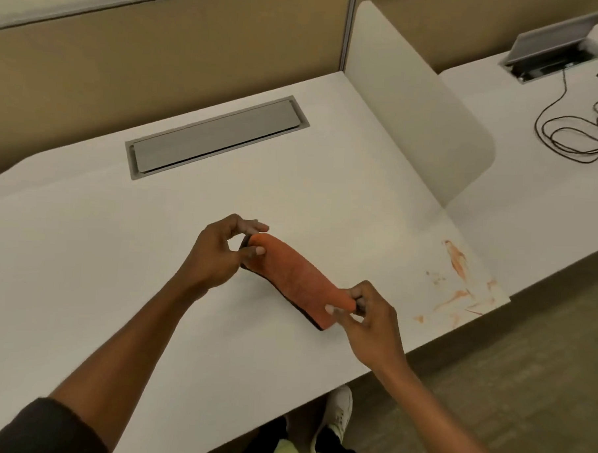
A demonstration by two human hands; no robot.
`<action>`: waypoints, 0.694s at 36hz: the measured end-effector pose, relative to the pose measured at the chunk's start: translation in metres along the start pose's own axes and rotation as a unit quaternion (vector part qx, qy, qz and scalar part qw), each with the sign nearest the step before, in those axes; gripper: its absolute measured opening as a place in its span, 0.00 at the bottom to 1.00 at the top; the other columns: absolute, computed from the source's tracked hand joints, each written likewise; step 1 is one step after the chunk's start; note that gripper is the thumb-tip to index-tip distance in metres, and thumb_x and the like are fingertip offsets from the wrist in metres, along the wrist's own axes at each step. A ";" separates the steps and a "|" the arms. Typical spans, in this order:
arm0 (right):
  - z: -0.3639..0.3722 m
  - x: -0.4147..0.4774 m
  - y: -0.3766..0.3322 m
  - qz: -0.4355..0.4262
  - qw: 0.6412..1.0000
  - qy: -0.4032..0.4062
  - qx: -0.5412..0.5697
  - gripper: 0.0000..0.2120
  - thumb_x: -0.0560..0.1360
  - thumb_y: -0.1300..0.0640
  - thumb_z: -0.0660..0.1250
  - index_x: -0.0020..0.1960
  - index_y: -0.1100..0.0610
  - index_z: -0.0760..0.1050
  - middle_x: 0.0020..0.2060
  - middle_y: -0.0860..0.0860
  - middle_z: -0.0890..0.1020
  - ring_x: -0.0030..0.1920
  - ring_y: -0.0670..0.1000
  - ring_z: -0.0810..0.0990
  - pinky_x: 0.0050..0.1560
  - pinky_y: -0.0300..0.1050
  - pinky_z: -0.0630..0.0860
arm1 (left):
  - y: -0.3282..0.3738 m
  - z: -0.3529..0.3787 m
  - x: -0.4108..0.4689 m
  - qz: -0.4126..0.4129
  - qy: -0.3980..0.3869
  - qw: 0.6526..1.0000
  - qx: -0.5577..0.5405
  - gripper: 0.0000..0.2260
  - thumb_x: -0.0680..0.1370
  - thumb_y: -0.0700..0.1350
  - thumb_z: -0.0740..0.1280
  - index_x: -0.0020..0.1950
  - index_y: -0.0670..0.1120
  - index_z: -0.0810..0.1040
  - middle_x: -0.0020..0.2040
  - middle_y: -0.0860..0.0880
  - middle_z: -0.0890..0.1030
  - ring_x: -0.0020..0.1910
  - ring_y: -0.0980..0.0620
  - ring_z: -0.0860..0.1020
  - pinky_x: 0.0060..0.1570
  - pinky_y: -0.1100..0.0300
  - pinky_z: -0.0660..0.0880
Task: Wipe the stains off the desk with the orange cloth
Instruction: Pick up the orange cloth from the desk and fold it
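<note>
Over the middle of a white desk (84, 251), both hands hold the orange cloth (297, 282) stretched between them, folded into a long strip with a dark underside showing along its lower edge. At the far end of the strip, the left hand (217, 253) pinches it between thumb and fingers; the right hand (372, 318) is clamped on the near end the same way. The strip sags a little toward the desktop, though whether it touches the surface cannot be told.

Reddish-orange stains (459, 284) smear the desk's front right corner, well to the right of the cloth and apart from it. A closed grey cable hatch (216, 137) is set flush into the desktop near its back edge. Tan partition panels (161, 49) rise behind the desk, and a rounded white divider (416, 104) stands on its right side. Beyond the divider, a neighbouring desk (518, 188) carries a second hatch (555, 45), propped open, with a dark cable (576, 132) coiled loosely beside it. Brownish carpet (525, 356) covers the floor.
</note>
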State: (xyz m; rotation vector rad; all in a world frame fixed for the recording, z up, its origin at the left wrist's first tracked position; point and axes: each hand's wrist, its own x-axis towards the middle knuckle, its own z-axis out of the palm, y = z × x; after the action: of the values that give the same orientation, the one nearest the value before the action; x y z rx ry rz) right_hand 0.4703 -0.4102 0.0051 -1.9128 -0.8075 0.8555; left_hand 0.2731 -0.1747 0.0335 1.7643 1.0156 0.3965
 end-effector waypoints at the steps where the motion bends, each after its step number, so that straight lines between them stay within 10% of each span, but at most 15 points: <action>1: -0.006 -0.005 0.005 0.008 1.000 0.010 0.016 0.11 0.76 0.56 0.78 0.50 0.52 0.76 0.45 0.47 0.86 0.46 0.45 0.85 0.45 0.33 0.80 | 0.004 0.008 0.001 -0.004 -0.009 1.000 -0.001 0.09 0.78 0.39 0.79 0.52 0.45 0.81 0.59 0.56 0.89 0.65 0.60 0.83 0.58 0.64 0.79; 6: -0.027 -0.024 0.025 0.031 0.996 0.059 0.065 0.15 0.79 0.54 0.75 0.63 0.49 0.75 0.54 0.44 0.85 0.51 0.38 0.85 0.46 0.29 0.81 | 0.023 0.055 0.008 -0.014 -0.030 0.999 0.028 0.08 0.82 0.43 0.76 0.55 0.50 0.78 0.52 0.49 0.85 0.51 0.46 0.84 0.44 0.44 0.83; 8: -0.034 -0.029 0.033 0.034 0.995 0.076 0.061 0.19 0.79 0.54 0.74 0.67 0.48 0.73 0.56 0.45 0.85 0.52 0.39 0.86 0.47 0.33 0.83 | 0.028 0.075 0.013 0.001 -0.038 0.998 0.052 0.07 0.83 0.45 0.73 0.57 0.52 0.77 0.51 0.50 0.84 0.47 0.48 0.82 0.35 0.52 0.79; 12: -0.042 -0.038 0.050 0.069 0.993 0.095 0.022 0.23 0.80 0.50 0.72 0.72 0.47 0.68 0.59 0.53 0.84 0.52 0.51 0.88 0.50 0.52 0.89 | 0.035 0.113 0.027 0.026 -0.051 0.994 0.097 0.07 0.82 0.45 0.74 0.58 0.50 0.78 0.52 0.54 0.85 0.52 0.57 0.82 0.46 0.63 0.76; 16: -0.048 -0.044 0.064 0.060 0.993 0.093 -0.033 0.22 0.81 0.47 0.69 0.72 0.50 0.68 0.62 0.56 0.81 0.51 0.55 0.86 0.48 0.51 0.88 | 0.042 0.148 0.042 0.037 -0.079 0.987 0.137 0.13 0.80 0.48 0.77 0.63 0.50 0.82 0.55 0.56 0.85 0.51 0.60 0.81 0.46 0.75 0.71; 25: -0.067 -0.043 0.086 0.018 0.938 0.106 -0.329 0.22 0.78 0.44 0.73 0.65 0.57 0.77 0.59 0.57 0.77 0.56 0.55 0.80 0.46 0.50 0.84 | 0.022 0.186 0.030 0.023 -0.060 0.978 0.197 0.29 0.83 0.52 0.74 0.81 0.45 0.71 0.77 0.46 0.78 0.76 0.45 0.75 0.73 0.51 0.73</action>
State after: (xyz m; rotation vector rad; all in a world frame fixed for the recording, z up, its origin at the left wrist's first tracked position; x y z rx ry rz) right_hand 0.5175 -0.5100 -0.0349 -2.5543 -1.0088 0.4016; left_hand 0.4253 -0.2664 -0.0323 2.1413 1.0170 0.1172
